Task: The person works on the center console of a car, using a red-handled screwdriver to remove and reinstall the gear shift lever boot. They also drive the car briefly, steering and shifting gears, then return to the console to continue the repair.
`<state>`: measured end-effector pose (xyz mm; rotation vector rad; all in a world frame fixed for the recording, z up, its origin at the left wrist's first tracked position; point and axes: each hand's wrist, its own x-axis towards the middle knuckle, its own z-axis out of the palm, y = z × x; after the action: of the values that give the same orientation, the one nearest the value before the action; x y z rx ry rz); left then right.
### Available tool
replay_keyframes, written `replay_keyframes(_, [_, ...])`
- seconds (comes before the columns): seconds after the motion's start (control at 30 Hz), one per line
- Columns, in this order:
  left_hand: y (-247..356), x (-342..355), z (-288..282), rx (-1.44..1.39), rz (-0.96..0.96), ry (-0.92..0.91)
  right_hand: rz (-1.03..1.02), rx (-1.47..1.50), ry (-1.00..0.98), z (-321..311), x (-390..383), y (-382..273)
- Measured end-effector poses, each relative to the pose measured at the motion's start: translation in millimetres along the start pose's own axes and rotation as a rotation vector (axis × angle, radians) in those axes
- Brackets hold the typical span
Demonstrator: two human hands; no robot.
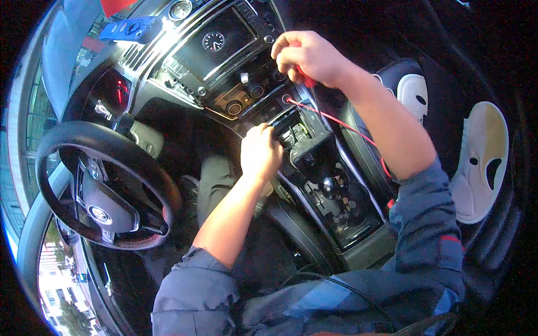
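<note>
Inside a car, my left hand (260, 151) is closed at the left edge of a black gear-lever surround (314, 147), which sits raised and tilted on the centre console. Its fingertips are partly hidden. Higher up and to the right, my right hand (308, 59) hovers before the dashboard's right part, fingers curled around a red object (306, 78). Most of that object is covered by the hand, so its kind is unclear. Below it, a thin red cable (330, 116) runs from a round socket (287, 99) on the console toward my right forearm.
The steering wheel (103, 185) stands at the left. A screen (216, 42) fills the middle dash, with a blue work lamp (131, 29) shining above. Behind the surround lies an open console bay (342, 210) with small loose parts. White sole-shaped pieces (471, 187) lie at the right.
</note>
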<state>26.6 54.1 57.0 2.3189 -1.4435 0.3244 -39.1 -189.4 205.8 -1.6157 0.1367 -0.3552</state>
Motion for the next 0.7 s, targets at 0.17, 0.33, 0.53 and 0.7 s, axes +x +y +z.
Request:
replay_keyframes(0.17, [-8,37,32,-0.02,-0.156,-0.227,0.031,0.24,0.003,-8,-29,7])
replay_keyframes(0.33, [-11,76,48,0.016,-0.329,-0.557,0.007,0.293,0.081,-36,-51,6])
replay_keyframes(0.53, [-8,89,52,0.017,-0.408,-0.575,0.096,0.26,0.104,-51,-55,26])
replay_keyframes(0.7, [-1,89,55,0.076,-0.417,-0.534,0.125,0.226,0.071,-44,-52,34])
